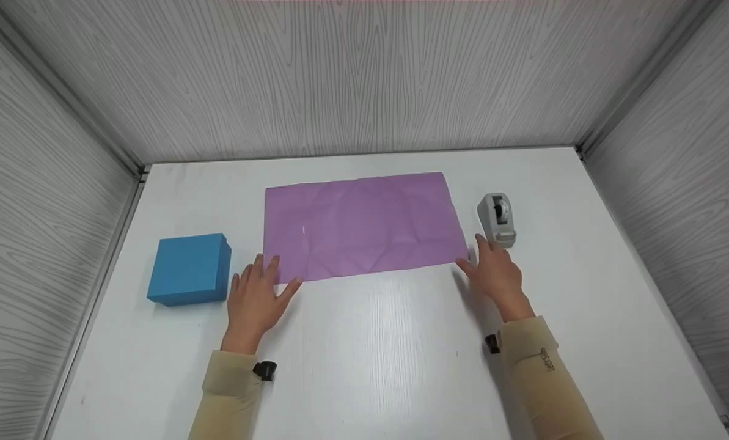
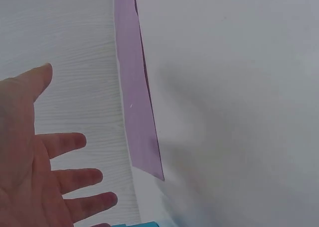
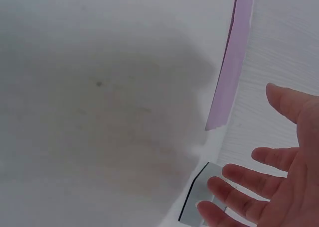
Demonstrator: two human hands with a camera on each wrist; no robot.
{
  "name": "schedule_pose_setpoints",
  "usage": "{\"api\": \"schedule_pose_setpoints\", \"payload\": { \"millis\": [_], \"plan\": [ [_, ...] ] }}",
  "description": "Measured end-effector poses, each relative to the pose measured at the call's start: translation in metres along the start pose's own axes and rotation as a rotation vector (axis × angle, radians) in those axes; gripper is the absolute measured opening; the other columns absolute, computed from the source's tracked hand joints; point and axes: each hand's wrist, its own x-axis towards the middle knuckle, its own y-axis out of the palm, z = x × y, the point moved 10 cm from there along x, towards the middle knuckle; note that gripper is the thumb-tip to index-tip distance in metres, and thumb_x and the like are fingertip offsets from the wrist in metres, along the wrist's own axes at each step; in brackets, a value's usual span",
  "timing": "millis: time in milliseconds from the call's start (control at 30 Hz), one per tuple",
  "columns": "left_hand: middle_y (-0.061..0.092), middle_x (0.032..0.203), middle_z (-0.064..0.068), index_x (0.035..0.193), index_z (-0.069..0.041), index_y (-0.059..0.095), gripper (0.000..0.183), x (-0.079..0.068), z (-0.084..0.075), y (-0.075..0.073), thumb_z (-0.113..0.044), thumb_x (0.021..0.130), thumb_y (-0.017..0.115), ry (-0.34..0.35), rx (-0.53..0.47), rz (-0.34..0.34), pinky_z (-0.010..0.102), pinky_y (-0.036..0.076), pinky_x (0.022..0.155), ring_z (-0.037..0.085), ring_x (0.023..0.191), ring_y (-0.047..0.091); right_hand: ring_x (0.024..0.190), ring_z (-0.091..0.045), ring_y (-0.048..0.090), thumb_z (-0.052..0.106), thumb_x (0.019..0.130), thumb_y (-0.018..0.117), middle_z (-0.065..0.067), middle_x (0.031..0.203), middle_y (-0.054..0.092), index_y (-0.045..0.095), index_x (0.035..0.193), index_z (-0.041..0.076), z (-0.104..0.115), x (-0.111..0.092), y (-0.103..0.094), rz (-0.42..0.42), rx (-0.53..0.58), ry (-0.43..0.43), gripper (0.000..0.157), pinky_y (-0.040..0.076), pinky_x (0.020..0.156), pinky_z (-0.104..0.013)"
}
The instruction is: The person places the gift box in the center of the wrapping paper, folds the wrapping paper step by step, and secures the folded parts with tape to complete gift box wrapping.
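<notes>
The purple sheet [image 1: 370, 226], a little creased, lies on the table [image 1: 376, 354]. Seen from its middle, your left hand [image 1: 255, 305] is at eight o'clock and your right hand [image 1: 497, 278] at four; in both, the fingers are spread apart and hold nothing. The blue box [image 1: 184, 269] is near nine o'clock, the tape dispenser [image 1: 494, 227] at three. I judge you are positioning your hands; the next move probably calls for pinching the sheet's near corners.

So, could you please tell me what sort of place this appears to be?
Probably a small work booth: a white table with grey wood-grain panels at the back and both sides, and a box, paper and tape dispenser set out on the table.
</notes>
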Motion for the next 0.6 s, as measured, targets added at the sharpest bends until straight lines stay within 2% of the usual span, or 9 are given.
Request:
{"api": "schedule_pose_setpoints", "payload": {
  "millis": [200, 400, 600],
  "plan": [
    [0.039, 0.147, 0.028, 0.148, -0.004, 0.041, 0.076, 0.005, 0.005, 0.013, -0.059, 0.096, 0.047, -0.013, -0.016, 0.044, 0.065, 0.021, 0.109, 0.047, 0.134, 0.037, 0.126, -0.045, 0.046, 0.036, 0.096, 0.059, -0.031, 0.139, 0.045, 0.035, 0.147, -0.005, 0.005, 0.012, 0.008, 0.013, 0.033, 0.044, 0.069, 0.043, 0.092, -0.061],
    [0.048, 0.141, 0.026, 0.147, -0.003, 0.042, 0.072, 0.009, 0.01, 0.025, -0.055, 0.098, 0.048, -0.028, -0.015, 0.095, 0.064, 0.023, 0.109, 0.046, 0.129, 0.043, 0.109, -0.041, 0.058, 0.031, 0.093, 0.066, -0.028, 0.122, 0.057, 0.049, 0.132, -0.009, 0.012, 0.022, 0.011, -0.01, 0.026, 0.066, 0.059, 0.049, 0.084, -0.057],
    [0.051, 0.138, 0.026, 0.145, -0.001, 0.044, 0.068, 0.013, 0.012, 0.026, -0.049, 0.098, 0.051, -0.031, -0.01, 0.095, 0.062, 0.026, 0.108, 0.047, 0.127, 0.045, 0.096, -0.038, 0.059, 0.026, 0.083, 0.077, -0.026, 0.108, 0.059, 0.055, 0.119, -0.011, 0.018, 0.032, 0.013, -0.023, 0.05, 0.075, 0.055, 0.05, 0.08, -0.052]
  ]
}}
